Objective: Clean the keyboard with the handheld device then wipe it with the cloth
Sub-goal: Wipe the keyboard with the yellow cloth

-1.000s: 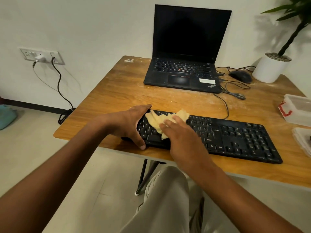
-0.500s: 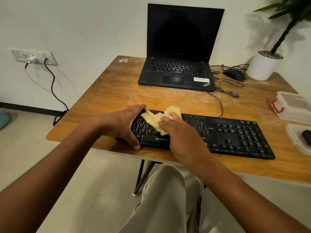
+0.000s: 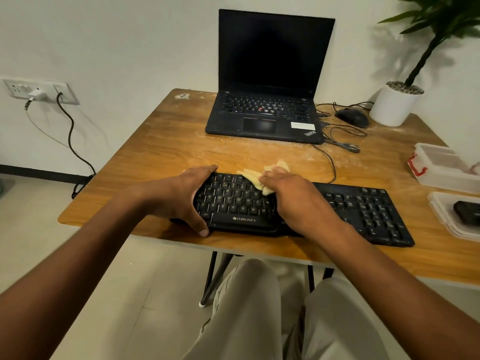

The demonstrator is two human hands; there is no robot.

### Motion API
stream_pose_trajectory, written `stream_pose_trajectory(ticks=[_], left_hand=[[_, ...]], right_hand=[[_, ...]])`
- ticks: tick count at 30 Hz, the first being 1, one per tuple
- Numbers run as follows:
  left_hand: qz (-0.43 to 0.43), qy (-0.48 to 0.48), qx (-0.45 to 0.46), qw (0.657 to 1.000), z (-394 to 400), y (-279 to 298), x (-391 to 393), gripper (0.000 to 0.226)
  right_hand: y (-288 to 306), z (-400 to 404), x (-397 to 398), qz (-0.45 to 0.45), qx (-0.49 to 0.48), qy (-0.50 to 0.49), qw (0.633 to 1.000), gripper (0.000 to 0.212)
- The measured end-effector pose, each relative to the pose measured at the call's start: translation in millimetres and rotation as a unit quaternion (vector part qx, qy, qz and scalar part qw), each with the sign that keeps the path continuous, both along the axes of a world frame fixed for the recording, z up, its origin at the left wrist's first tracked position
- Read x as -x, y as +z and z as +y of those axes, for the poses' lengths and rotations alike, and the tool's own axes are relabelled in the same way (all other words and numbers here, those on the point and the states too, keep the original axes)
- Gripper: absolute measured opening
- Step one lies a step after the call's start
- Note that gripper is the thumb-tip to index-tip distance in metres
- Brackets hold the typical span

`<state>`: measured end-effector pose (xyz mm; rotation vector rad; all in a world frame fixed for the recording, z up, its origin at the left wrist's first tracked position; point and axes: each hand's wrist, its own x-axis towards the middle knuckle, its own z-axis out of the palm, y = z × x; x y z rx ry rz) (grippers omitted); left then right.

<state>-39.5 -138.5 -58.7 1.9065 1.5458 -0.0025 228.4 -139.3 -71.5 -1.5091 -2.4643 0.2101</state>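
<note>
A black keyboard (image 3: 363, 211) lies along the front edge of the wooden table (image 3: 166, 149). My left hand (image 3: 181, 196) clamps its left end, thumb on the front edge and fingers over the back edge. My right hand (image 3: 293, 201) presses a crumpled yellow cloth (image 3: 255, 178) onto the keys near the middle of the keyboard; part of the cloth sticks out past the fingers over the top row. A dark object (image 3: 467, 210), possibly the handheld device, lies in a clear tray (image 3: 441, 216) at the right edge.
An open black laptop (image 3: 267, 115) stands at the back, with a mouse (image 3: 352, 117) and loose cables (image 3: 340, 141) to its right. A white plant pot (image 3: 394, 105) sits at the back right corner. A lidded clear box (image 3: 441, 162) rests at the right. My knees are under the table.
My right hand has slid the cloth to the right along the keys, from the left part toward the middle. The left hand has kept its grip on the keyboard's left end.
</note>
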Motion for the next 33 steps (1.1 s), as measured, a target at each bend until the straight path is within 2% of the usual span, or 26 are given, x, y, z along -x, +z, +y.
stream_pose_trajectory(ticks=[4,7,13,16,19,22,27,33], left_hand=[[-0.004,-0.004,0.003,1.000,0.9,-2.8,1.3,0.150],[-0.008,-0.007,0.001,1.000,1.8,-4.2,1.2,0.150],[0.002,-0.010,0.000,1.000,3.4,-5.5,2.7,0.151],[0.010,-0.010,-0.003,1.000,2.9,-3.9,1.6,0.152],[0.011,-0.013,-0.004,1.000,3.3,-3.1,0.7,0.151],[0.014,-0.018,-0.006,1.000,2.9,-3.3,0.7,0.151],[0.028,-0.017,-0.010,0.999,1.6,-0.2,-0.3,0.152],[0.104,-0.055,-0.021,0.993,1.7,14.4,-16.2,0.150]], right_hand=[[-7.7,-28.1,-2.7,-0.011,0.028,0.066,0.997,0.075],[-5.1,-38.5,-29.6,-0.009,0.029,0.017,0.999,0.079],[4.6,7.0,-25.4,-0.002,0.024,-0.089,0.996,0.064],[2.9,11.9,-1.9,0.016,0.018,-0.032,0.999,0.057],[-6.5,-5.8,-7.0,-0.001,0.022,0.018,1.000,0.069],[-6.6,-19.5,-38.1,0.002,0.027,-0.022,0.999,0.076],[3.3,4.0,-41.4,-0.018,0.023,-0.097,0.995,0.062],[2.7,4.2,-17.9,0.028,0.001,-0.029,0.999,0.057]])
